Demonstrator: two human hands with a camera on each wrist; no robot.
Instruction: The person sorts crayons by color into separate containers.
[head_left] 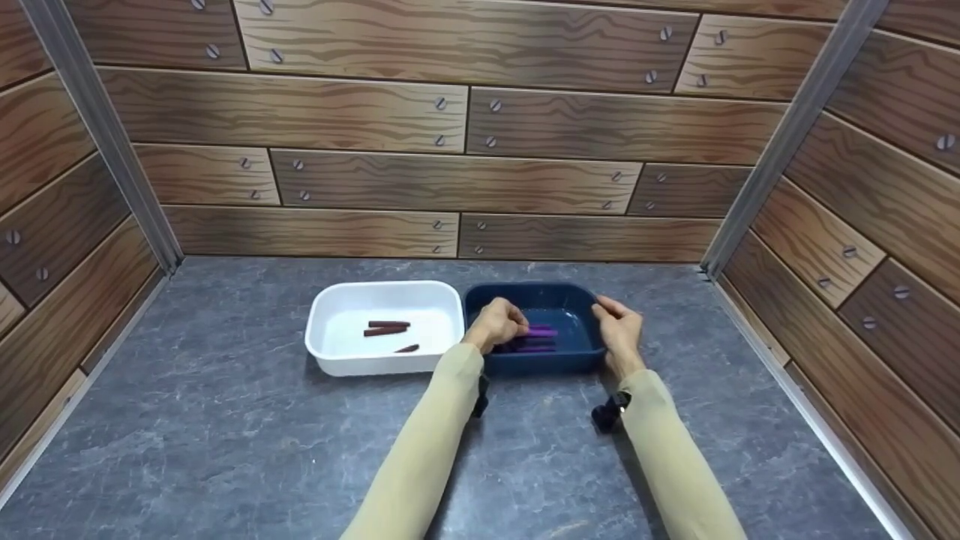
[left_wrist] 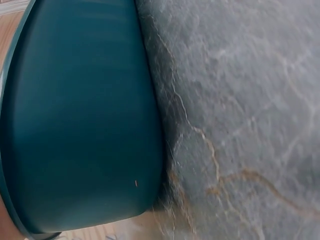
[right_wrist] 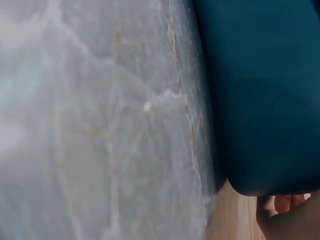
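Observation:
My left hand (head_left: 496,324) reaches over the near left side of a dark blue tray (head_left: 540,363), fingers curled down at a small group of purple sticks (head_left: 544,331). Its fingertips appear to pinch the end of one stick; the hand partly hides the group. At the tray's right end, my right hand (head_left: 621,330) grips the rim, thumb on top and fingers outside. The right wrist view shows part of this hand (right_wrist: 290,220) against the tray's end (right_wrist: 265,110). Mostly tray wall (left_wrist: 82,120) fills the left wrist view, so the left fingertips are hidden there.
Directly left of the blue tray stands a white tray (head_left: 386,364) holding a few dark red-brown sticks (head_left: 386,331). Both trays rest on a grey marbled tabletop (head_left: 225,420). Wood-patterned panels (head_left: 450,120) enclose the back and sides.

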